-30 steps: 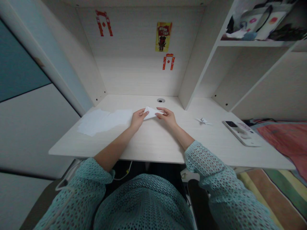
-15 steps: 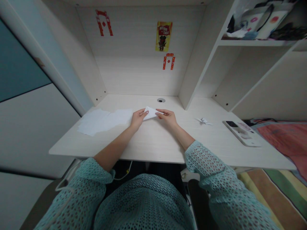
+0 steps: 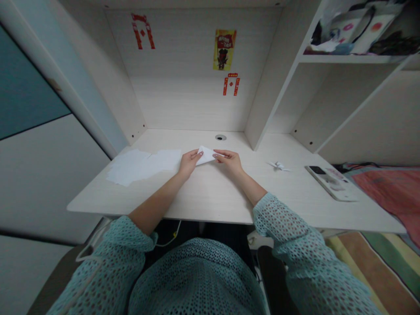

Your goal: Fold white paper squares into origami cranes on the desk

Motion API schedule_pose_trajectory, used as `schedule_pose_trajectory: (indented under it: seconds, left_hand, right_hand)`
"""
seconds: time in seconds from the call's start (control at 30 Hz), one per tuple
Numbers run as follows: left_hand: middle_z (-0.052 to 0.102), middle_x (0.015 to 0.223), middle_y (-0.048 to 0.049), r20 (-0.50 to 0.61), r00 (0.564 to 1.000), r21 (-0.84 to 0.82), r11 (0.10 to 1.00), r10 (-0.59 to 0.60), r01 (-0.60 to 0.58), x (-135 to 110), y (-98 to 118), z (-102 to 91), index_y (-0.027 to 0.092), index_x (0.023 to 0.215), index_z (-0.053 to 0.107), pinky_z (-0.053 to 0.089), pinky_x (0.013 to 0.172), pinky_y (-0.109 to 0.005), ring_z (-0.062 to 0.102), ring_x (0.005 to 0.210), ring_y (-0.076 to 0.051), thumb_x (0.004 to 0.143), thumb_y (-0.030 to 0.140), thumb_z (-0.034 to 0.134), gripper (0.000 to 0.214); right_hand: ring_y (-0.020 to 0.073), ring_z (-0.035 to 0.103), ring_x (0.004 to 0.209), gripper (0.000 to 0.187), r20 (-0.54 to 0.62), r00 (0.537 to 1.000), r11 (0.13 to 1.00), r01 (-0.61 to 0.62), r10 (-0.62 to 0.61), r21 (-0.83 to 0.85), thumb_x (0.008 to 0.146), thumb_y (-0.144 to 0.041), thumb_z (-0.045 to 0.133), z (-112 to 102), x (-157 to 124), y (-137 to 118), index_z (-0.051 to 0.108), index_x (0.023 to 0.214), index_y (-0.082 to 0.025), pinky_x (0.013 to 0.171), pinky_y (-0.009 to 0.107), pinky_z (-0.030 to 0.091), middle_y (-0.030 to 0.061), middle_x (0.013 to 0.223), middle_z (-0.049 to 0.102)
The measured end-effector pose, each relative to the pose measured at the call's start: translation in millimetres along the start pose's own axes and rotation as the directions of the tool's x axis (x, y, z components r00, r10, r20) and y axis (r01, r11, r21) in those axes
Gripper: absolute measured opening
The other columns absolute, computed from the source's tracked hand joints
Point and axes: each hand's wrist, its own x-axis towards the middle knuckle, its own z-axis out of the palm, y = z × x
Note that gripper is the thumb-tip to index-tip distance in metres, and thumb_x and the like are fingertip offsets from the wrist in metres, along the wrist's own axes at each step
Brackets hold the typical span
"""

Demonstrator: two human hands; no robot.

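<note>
A folded piece of white paper (image 3: 206, 155) is held between my two hands, just above or on the desk. My left hand (image 3: 190, 162) pinches its left side, thumb on top. At the right corner, my right hand (image 3: 229, 160) grips it between thumb and fingers. To the left lie several loose white paper sheets (image 3: 141, 167), overlapping each other. A small folded white paper figure (image 3: 278, 166) rests on the desk to the right of my right hand.
The pale desk (image 3: 210, 201) has a round cable hole (image 3: 221, 137) near its back panel. A phone (image 3: 330, 183) lies at the right. Bags (image 3: 364, 28) sit on the upper right shelf. Red and striped cloth (image 3: 390, 188) is beyond the desk's right edge.
</note>
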Motion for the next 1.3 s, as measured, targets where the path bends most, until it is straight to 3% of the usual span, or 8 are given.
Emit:
schedule_pose_trajectory:
  seconds: [0.87, 1.0, 1.1, 1.17, 1.3]
  left_hand:
    - [0.069, 0.101, -0.0116, 0.003, 1.0, -0.024, 0.999, -0.027, 0.027, -1, -2, -0.2, 0.011, 0.102, 0.067, 0.046, 0.079, -0.032, 0.064, 0.09, -0.024, 0.065, 0.044, 0.071, 0.05]
    - [0.07, 0.099, -0.0116, -0.011, 0.999, -0.049, 0.998, -0.031, 0.031, -2, -1, 1.3, 0.011, 0.101, 0.067, 0.046, 0.081, -0.033, 0.064, 0.091, -0.024, 0.065, 0.043, 0.071, 0.049]
    - [0.07, 0.098, -0.0117, -0.049, 0.999, -0.07, 0.998, -0.01, 0.007, -4, 0, 4.1, 0.011, 0.099, 0.067, 0.046, 0.082, -0.033, 0.063, 0.09, -0.023, 0.065, 0.042, 0.071, 0.046]
    - [0.07, 0.097, -0.0111, -0.085, 0.996, -0.083, 0.996, 0.015, -0.022, -5, 0, 6.6, 0.011, 0.098, 0.067, 0.046, 0.081, -0.033, 0.063, 0.09, -0.022, 0.066, 0.042, 0.071, 0.045]
    - [0.07, 0.091, -0.0089, -0.07, 0.996, -0.122, 0.991, 0.047, -0.056, -6, -1, 11.7, 0.011, 0.094, 0.067, 0.046, 0.079, -0.032, 0.063, 0.085, -0.021, 0.067, 0.044, 0.069, 0.043]
  right_hand:
    - [0.0126, 0.059, 0.061, 0.041, 0.004, 1.0, 0.999, -0.006, 0.006, 0.041, 0.057, -0.043, 0.075, 2, 1, 5, 0.072, 0.088, -0.017, 0.06, 0.027, 0.051, 0.0062, 0.081, 0.071]
    - [0.0111, 0.057, 0.055, 0.053, 0.004, 0.999, 0.996, -0.032, 0.032, 0.08, 0.056, -0.042, 0.076, 2, -1, -1, 0.067, 0.102, -0.017, 0.057, 0.026, 0.048, 0.0016, 0.066, 0.066]
    - [0.0112, 0.057, 0.056, 0.068, -0.02, 0.996, 0.989, -0.086, 0.089, 0.116, 0.055, -0.043, 0.077, 6, -5, -6, 0.057, 0.115, -0.019, 0.052, 0.023, 0.044, 0.0, 0.067, 0.065]
    - [0.0116, 0.057, 0.057, 0.063, -0.024, 0.99, 0.984, -0.134, 0.138, 0.119, 0.054, -0.044, 0.077, 12, -8, -8, 0.058, 0.108, -0.018, 0.048, 0.022, 0.04, 0.0008, 0.068, 0.064]
    - [0.0109, 0.054, 0.055, 0.04, 0.021, 0.983, 0.982, -0.181, 0.18, 0.06, 0.053, -0.047, 0.077, 25, -13, -7, 0.059, 0.069, -0.014, 0.044, 0.022, 0.035, 0.0024, 0.063, 0.062]
